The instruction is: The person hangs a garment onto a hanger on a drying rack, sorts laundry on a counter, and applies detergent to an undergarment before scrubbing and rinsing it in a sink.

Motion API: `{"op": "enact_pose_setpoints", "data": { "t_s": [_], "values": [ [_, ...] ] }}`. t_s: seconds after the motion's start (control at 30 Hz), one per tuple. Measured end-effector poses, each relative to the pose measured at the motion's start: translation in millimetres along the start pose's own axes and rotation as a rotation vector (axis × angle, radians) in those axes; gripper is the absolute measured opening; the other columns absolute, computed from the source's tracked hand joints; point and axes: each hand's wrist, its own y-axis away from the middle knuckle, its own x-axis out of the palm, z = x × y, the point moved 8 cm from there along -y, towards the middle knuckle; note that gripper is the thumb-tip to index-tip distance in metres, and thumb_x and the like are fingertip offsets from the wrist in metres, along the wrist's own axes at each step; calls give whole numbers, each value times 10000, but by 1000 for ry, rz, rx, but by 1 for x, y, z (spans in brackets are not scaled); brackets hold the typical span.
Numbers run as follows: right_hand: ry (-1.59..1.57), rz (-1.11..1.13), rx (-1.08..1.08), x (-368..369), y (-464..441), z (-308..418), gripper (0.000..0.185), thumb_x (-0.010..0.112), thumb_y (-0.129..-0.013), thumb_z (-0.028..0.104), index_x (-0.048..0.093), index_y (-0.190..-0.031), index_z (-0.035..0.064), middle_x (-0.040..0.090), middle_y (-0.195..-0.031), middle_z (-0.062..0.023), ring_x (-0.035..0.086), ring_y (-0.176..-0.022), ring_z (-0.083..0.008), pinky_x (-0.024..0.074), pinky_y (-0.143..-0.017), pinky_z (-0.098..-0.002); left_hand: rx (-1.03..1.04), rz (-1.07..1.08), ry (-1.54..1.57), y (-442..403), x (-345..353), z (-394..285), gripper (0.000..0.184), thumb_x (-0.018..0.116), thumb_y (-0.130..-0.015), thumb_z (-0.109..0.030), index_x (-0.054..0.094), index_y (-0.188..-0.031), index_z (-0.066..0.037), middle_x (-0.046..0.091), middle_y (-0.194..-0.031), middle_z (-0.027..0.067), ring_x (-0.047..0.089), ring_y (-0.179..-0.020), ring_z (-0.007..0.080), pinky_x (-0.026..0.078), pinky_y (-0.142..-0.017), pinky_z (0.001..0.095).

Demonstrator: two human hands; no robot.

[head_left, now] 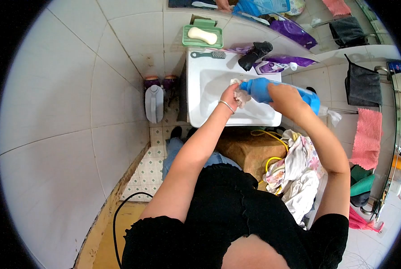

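Over the white sink (209, 114), my left hand (230, 96) is closed on a crumpled whitish cloth (242, 97). My right hand (283, 99) grips a blue bottle (258, 89), which lies tilted on its side with its neck against the cloth. Whether any liquid comes out cannot be made out. At the sink's back edge are a green-handled brush (208, 55), a black object (255, 55) and a purple-and-white bottle (272, 67). A bar of soap (202, 35) rests in a green dish (188, 41) on the wall above.
A grey-white jug (154, 104) stands left of the sink. Below right lie crumpled white and flowered clothes (299, 168) beside a yellow cord (272, 160). Dark and pink towels (367, 139) hang on the right wall. A mirror runs along the back wall.
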Motion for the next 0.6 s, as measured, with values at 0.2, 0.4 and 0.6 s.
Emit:
{"op": "enact_pose_setpoints", "data": {
  "t_s": [0.2,0.4,0.6],
  "values": [
    [-204,-40,97,18,20,-28,325,653,-714,177,508,-949,5,606,-845,-231,579,-816,-405,462,-717,-458,61,35,39,-7,-13,-9,289,470,-863,-245,543,-1109,-112,587,-1049,83,566,-942,249,465,-833,412],
    [-411,-167,101,35,32,-48,283,635,-715,191,525,-900,8,604,-805,-237,587,-797,-398,467,-699,-459,99,105,76,6,6,-21,321,424,-848,-253,516,-1114,-100,566,-1097,101,548,-982,267,436,-865,468],
    [-690,-271,104,44,39,-56,299,646,-698,200,537,-905,13,603,-816,-241,584,-793,-404,469,-706,-443,209,172,-113,25,32,-37,282,428,-812,-226,521,-1015,-55,571,-1048,109,552,-975,265,438,-864,430]
  ]
}}
